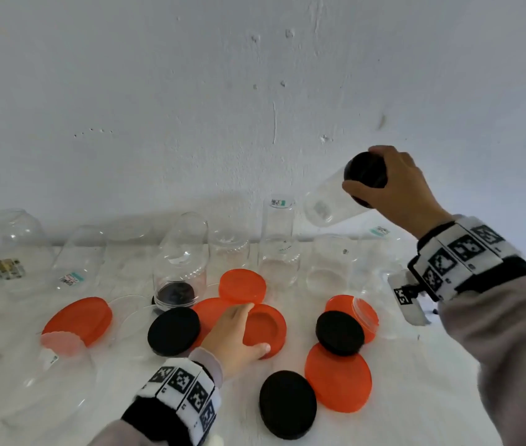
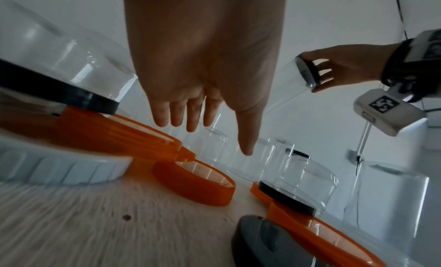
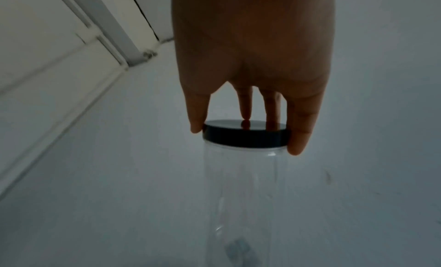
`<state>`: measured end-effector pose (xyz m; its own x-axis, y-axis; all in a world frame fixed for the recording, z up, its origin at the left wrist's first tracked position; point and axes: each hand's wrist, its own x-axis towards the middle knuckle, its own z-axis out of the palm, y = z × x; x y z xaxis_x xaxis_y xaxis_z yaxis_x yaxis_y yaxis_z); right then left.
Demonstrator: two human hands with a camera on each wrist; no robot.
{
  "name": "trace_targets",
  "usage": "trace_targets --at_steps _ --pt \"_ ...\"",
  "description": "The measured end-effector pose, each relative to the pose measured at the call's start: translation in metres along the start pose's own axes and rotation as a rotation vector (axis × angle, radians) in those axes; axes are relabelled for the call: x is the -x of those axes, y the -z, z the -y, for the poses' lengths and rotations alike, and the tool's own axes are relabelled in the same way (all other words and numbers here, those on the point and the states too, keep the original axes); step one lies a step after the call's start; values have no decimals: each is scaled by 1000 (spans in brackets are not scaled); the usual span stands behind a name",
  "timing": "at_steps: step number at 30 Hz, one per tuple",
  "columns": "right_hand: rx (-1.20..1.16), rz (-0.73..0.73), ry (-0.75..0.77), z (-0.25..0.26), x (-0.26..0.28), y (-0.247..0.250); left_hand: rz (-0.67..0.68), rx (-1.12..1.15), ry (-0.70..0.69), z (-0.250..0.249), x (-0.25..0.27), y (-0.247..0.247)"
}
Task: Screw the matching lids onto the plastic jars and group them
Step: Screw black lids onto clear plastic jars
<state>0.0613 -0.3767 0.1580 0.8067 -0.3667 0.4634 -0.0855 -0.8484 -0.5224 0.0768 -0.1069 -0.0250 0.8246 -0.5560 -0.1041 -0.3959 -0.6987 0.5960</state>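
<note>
At the far left of the white surface (image 1: 442,375), a round clear jar (image 1: 13,243) stands against the wall, with further uncapped jars in a row along the back edge; one jar (image 1: 181,262) already sits inverted on a black lid. Loose lids lie in front of this row: an orange lid (image 1: 79,320) at left, a black lid (image 1: 174,331) just left of centre. The left hand (image 1: 234,333) is low over the lid cluster, fingers relaxed and spread, thumb and fingertips at the rim of an upturned orange lid (image 1: 264,329); contact is probable but no closed grip is visible. This lid lies directly under the left hand, so the left hand is the nearer one for its pickup. To the right lie another black lid (image 1: 339,333) stacked on orange lids, a flat orange lid (image 1: 339,379), and a black lid (image 1: 287,403) nearest the front. The right hand (image 1: 396,188) is raised well above the back row, fingers curled round the black cap (image 1: 366,170) of a capped jar (image 1: 329,204). The jar's long axis tilts down and to the left, base toward the jar row. Judged next step: set this jar down. Open room exists at the front right; the back row is crowded, so a tilted descent risks striking neighbouring jars.
</note>
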Motion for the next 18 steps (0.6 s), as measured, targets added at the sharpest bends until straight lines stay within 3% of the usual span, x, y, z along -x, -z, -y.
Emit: trace_targets --at_steps 8,18 --pt "263 253 -137 -41 -59 -56 143 -277 35 8 -34 -5" --pt "457 424 -208 -55 -92 -94 146 -409 46 22 -42 -1"
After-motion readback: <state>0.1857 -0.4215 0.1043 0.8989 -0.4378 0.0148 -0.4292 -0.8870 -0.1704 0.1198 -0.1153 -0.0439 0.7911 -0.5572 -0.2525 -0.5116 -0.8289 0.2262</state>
